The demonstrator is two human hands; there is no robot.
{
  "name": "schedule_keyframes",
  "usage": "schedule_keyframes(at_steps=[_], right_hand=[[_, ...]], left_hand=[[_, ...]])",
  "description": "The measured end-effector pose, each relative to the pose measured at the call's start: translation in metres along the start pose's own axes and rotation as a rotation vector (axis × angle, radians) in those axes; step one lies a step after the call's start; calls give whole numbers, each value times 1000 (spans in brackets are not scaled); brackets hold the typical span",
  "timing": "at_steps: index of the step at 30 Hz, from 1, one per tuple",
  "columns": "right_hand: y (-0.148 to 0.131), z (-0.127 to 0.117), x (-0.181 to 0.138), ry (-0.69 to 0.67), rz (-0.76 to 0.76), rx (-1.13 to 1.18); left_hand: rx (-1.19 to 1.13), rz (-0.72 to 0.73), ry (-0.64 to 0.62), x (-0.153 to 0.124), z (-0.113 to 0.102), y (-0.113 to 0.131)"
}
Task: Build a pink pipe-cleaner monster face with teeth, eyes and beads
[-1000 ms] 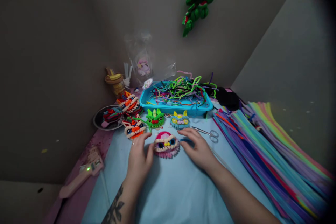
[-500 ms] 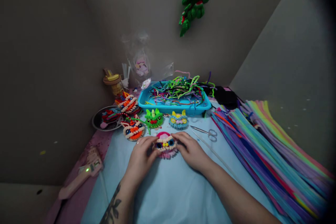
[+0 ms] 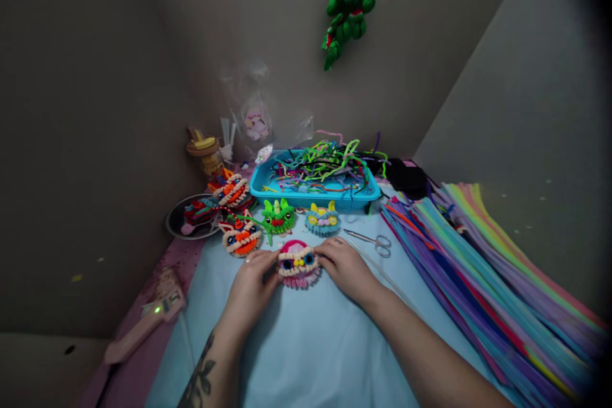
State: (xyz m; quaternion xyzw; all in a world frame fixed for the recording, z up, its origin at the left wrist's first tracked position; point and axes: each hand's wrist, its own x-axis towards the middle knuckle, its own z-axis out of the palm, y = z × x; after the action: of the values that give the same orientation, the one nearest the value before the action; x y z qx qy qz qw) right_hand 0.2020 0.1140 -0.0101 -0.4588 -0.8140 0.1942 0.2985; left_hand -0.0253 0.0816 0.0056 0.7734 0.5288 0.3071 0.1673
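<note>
Between my two hands stands a pink and cream pipe-cleaner animal head (image 3: 299,266) with dark blue eyes and a yellow nose, on the light blue cloth (image 3: 306,344). My left hand (image 3: 255,280) grips its left edge with thumb and fingers. At its right edge, the fingers of my right hand (image 3: 343,264) close on it; the right thumb is mostly hidden. Just behind sit a green pipe-cleaner head (image 3: 278,217) and a blue one with yellow ears (image 3: 322,219). An orange and cream head (image 3: 243,237) lies beyond my left hand.
Small scissors (image 3: 370,240) lie right of my right hand. Bundles of coloured pipe cleaners (image 3: 478,280) cover the right side. A blue tray (image 3: 315,196) holds loose stems at the back. At left are a glue gun (image 3: 148,325) with a green light and a round bowl (image 3: 174,229).
My fingers have shifted outward toward the sides of the pink head, so more of its front shows. The whole view has moved slightly.
</note>
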Motion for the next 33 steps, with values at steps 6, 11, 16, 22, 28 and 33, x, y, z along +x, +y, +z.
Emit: schedule_keyframes(at_steps=[6, 11, 16, 22, 28, 33], right_hand=[[-3, -7, -5, 105, -30, 60], [-19, -2, -6, 108, -85, 88], [-30, 8, -1, 144, -66, 91], [-9, -20, 0, 225, 97, 259], [19, -49, -5, 424, 370, 186], [12, -27, -5, 43, 276, -194]], left_hand=[[-68, -8, -25, -2, -6, 2], [-88, 74, 8, -1, 0, 6], [-51, 59, 63, 1, 11, 8], [-50, 49, 163, 1, 4, 9], [-33, -75, 518, 2, -6, 4], [-22, -57, 591, 4, -1, 1]])
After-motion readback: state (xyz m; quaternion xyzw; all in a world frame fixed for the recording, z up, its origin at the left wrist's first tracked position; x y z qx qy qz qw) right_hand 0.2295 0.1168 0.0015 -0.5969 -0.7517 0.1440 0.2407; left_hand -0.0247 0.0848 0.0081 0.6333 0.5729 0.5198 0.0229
